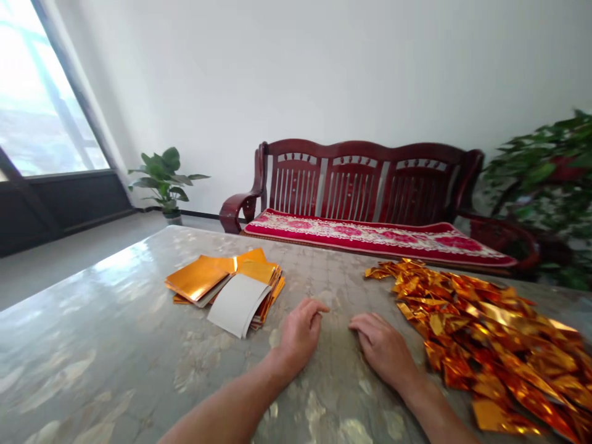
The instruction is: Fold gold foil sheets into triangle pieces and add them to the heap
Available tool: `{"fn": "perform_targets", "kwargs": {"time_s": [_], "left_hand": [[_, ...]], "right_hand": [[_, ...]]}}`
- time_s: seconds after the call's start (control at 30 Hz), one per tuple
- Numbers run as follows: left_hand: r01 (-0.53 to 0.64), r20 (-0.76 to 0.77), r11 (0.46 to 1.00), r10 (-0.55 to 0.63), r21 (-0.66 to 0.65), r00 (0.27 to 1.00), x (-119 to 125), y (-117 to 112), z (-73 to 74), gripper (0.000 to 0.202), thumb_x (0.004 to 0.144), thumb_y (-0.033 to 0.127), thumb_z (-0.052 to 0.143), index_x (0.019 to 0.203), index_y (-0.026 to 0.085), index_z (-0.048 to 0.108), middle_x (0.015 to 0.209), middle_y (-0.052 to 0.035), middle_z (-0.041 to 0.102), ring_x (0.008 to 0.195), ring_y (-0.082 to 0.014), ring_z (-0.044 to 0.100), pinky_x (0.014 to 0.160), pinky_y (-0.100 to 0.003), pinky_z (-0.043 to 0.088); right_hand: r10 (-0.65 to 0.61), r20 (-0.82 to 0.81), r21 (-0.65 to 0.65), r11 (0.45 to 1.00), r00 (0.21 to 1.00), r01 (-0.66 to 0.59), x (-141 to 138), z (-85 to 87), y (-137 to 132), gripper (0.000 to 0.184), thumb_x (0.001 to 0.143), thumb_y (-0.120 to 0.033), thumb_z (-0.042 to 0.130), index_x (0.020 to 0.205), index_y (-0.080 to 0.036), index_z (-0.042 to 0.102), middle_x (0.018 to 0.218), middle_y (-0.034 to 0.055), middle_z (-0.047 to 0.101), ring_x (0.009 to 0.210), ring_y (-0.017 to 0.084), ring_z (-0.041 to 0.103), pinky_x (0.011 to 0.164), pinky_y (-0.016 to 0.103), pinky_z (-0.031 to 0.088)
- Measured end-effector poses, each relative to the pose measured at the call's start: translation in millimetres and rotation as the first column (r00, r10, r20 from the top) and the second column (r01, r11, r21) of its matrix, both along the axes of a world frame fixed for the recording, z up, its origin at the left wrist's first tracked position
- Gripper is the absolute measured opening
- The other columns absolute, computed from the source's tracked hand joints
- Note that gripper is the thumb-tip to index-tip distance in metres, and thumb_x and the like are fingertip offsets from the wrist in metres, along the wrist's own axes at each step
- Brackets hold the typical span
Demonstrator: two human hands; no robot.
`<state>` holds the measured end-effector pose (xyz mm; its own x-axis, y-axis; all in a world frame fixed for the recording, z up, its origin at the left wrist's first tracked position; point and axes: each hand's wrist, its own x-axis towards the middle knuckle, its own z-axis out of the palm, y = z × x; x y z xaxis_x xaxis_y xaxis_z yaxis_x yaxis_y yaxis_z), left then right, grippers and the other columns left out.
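Observation:
My left hand (303, 330) rests on the table (185, 382), its fingers loosely bent and the thumb apart from them. Nothing shows in it. Just to its left lies a loose stack of gold foil paper sheets (198, 275), some turned with the pale grey back (240, 303) upward. My right hand (383, 346) also rests on the tabletop, fingers relaxed and slightly curved, with no object visible in it. A gap of bare tabletop separates the two hands. To the right of my right hand spreads a large heap of folded gold foil pieces (490, 339).
Behind the table stands a dark red wooden bench (356, 179) with a red patterned seat cover (370, 235). A potted plant (166, 176) is at the back left, and leafy greenery (550, 179) fills the right edge. A window (46, 92) is at the far left.

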<state>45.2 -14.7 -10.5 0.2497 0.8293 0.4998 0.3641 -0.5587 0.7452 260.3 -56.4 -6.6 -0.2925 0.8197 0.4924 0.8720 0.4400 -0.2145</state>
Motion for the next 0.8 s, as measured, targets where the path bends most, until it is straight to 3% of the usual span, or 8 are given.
{"fn": "perform_targets", "kwargs": {"time_s": [0.13, 0.3, 0.4, 0.47, 0.5, 0.53, 0.67, 0.8], "left_hand": [[-0.06, -0.029, 0.998, 0.061, 0.013, 0.998, -3, 1, 11.7, 0.029, 0.086, 0.006, 0.049, 0.1, 0.023, 0.068, 0.096, -0.0025, 0.07, 0.093, -0.0169, 0.065, 0.088, -0.03, 0.05], [-0.213, -0.199, 0.976, 0.216, 0.037, 0.956, -35, 16, 57.0, 0.028, 0.081, 0.009, 0.056, 0.103, 0.022, 0.069, 0.105, -0.0045, 0.07, 0.104, -0.0217, 0.063, 0.097, -0.036, 0.046], [-0.384, -0.39, 0.922, 0.37, 0.044, 0.843, -71, 32, 86.5, 0.025, 0.086, 0.02, 0.058, 0.109, 0.022, 0.068, 0.111, -0.0072, 0.069, 0.109, -0.0257, 0.061, 0.096, -0.038, 0.045], [-0.487, -0.565, 0.872, 0.427, 0.051, 0.706, -96, 44, 97.7, 0.029, 0.088, 0.027, 0.058, 0.114, 0.022, 0.067, 0.117, -0.01, 0.066, 0.111, -0.0286, 0.06, 0.094, -0.039, 0.045], [-0.516, -0.64, 0.855, 0.423, 0.049, 0.641, -107, 49, 99.8, 0.032, 0.088, 0.028, 0.058, 0.119, 0.021, 0.064, 0.121, -0.0111, 0.064, 0.113, -0.0288, 0.059, 0.094, -0.039, 0.044], [-0.51, -0.672, 0.86, 0.397, 0.034, 0.625, -117, 54, 99.6, 0.035, 0.085, 0.029, 0.062, 0.119, 0.02, 0.065, 0.122, -0.0127, 0.063, 0.114, -0.0298, 0.058, 0.093, -0.038, 0.045], [-0.427, -0.754, 0.904, 0.253, -0.04, 0.607, -141, 70, 83.7, 0.041, 0.069, 0.022, 0.078, 0.109, 0.023, 0.07, 0.115, -0.0094, 0.067, 0.107, -0.028, 0.062, 0.091, -0.034, 0.046], [-0.352, -0.784, 0.933, 0.161, -0.077, 0.599, -148, 81, 67.7, 0.036, 0.068, 0.023, 0.078, 0.103, 0.026, 0.072, 0.108, -0.0069, 0.069, 0.101, -0.0263, 0.065, 0.087, -0.032, 0.047]], "right_hand": [[0.005, 0.012, 0.005, 1.0, 1.0, -0.005, 2, -1.0, 2, 0.028, 0.09, -0.01, 0.043, 0.093, -0.023, 0.067, 0.095, 0.0033, 0.07, 0.093, 0.02, 0.064, 0.08, 0.032, 0.05], [0.016, 0.007, 0.027, 1.0, 1.0, -0.016, 3, -1.5, 3, 0.027, 0.089, -0.01, 0.043, 0.091, -0.024, 0.068, 0.095, 0.0031, 0.071, 0.092, 0.02, 0.065, 0.082, 0.033, 0.051], [0.017, 0.01, 0.033, 0.999, 1.0, -0.017, 3, -1.8, 2, 0.028, 0.088, -0.011, 0.043, 0.091, -0.024, 0.068, 0.095, 0.0029, 0.071, 0.092, 0.02, 0.066, 0.082, 0.033, 0.051], [0.015, 0.008, 0.039, 0.999, 1.0, -0.015, 4, -2.2, 2, 0.028, 0.088, -0.011, 0.043, 0.091, -0.024, 0.068, 0.096, 0.003, 0.071, 0.092, 0.02, 0.066, 0.082, 0.033, 0.052], [0.013, 0.005, 0.041, 0.999, 1.0, -0.013, 4, -2.3, 2, 0.028, 0.088, -0.011, 0.043, 0.092, -0.024, 0.068, 0.097, 0.0031, 0.071, 0.092, 0.02, 0.066, 0.081, 0.033, 0.052], [0.011, 0.001, 0.042, 0.999, 1.0, -0.011, 4, -2.5, 2, 0.029, 0.088, -0.012, 0.043, 0.092, -0.024, 0.068, 0.097, 0.0032, 0.072, 0.092, 0.02, 0.066, 0.081, 0.033, 0.052], [0.012, -0.014, 0.041, 0.999, 1.0, -0.012, 4, -2.7, 2, 0.029, 0.087, -0.012, 0.044, 0.091, -0.024, 0.07, 0.095, 0.0036, 0.072, 0.092, 0.02, 0.066, 0.081, 0.034, 0.053], [0.006, -0.013, 0.044, 0.999, 1.0, -0.006, 4, -3.0, 2, 0.029, 0.088, -0.012, 0.044, 0.091, -0.024, 0.07, 0.095, 0.0032, 0.072, 0.092, 0.02, 0.067, 0.081, 0.033, 0.053]]}}
